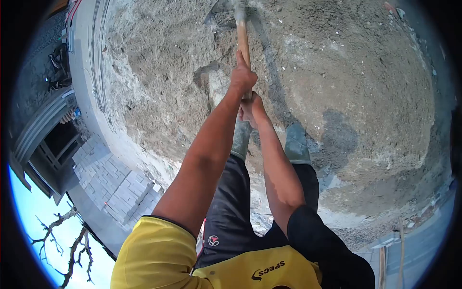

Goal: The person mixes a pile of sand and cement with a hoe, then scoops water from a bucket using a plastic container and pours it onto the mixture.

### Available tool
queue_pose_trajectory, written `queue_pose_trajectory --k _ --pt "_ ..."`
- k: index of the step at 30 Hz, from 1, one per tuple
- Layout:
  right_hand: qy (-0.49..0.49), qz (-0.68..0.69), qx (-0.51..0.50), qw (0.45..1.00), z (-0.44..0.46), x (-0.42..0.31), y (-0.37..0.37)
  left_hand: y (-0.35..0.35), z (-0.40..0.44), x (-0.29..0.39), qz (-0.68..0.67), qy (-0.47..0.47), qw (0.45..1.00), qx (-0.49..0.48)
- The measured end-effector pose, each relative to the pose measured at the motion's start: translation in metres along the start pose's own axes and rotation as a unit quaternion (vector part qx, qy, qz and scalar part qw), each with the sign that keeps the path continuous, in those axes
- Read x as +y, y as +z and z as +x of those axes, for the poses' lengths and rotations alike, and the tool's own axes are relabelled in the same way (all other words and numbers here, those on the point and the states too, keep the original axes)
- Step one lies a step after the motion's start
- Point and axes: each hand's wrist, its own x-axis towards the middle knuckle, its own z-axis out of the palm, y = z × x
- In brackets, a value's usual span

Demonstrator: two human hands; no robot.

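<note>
A hoe with a wooden handle (243, 41) reaches away from me over a mound of grey-brown sand or soil (168, 62). Its metal head (222, 13) is at the top of the view, against the mound and partly cut off by the edge. My left hand (243, 78) is wrapped round the handle farther up, thumb pointing along the wood. Closer to my body, my right hand (252, 110) grips the handle's lower part, its fingers partly hidden. A small hollow (206, 77) shows in the mound left of the handle.
My greenish boots (296, 144) stand on the mound's near side. Stacked grey paving blocks (127, 197) lie at lower left, near a building (48, 139). Cables or rods (98, 62) run along the left pavement. Wooden pieces (382, 265) are at lower right.
</note>
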Motion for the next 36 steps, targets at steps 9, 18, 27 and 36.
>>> queue_pose_trajectory --k 9,18,27,36 --pt "0.140 -0.051 0.074 0.986 -0.177 0.036 -0.150 0.154 -0.156 0.034 -0.206 -0.122 0.950 -0.202" --pt "0.176 -0.183 0.250 0.934 -0.489 -0.059 -0.175 0.166 -0.318 0.171 -0.726 -0.288 0.486 -0.391" --pt "0.050 -0.233 0.383 0.892 -0.531 0.051 -0.178 0.115 -0.391 0.217 -0.653 -0.157 0.652 -0.352" --pt "-0.123 0.154 -0.079 0.977 0.011 -0.007 0.065 -0.098 0.056 0.014 -0.061 0.068 0.991 0.101"
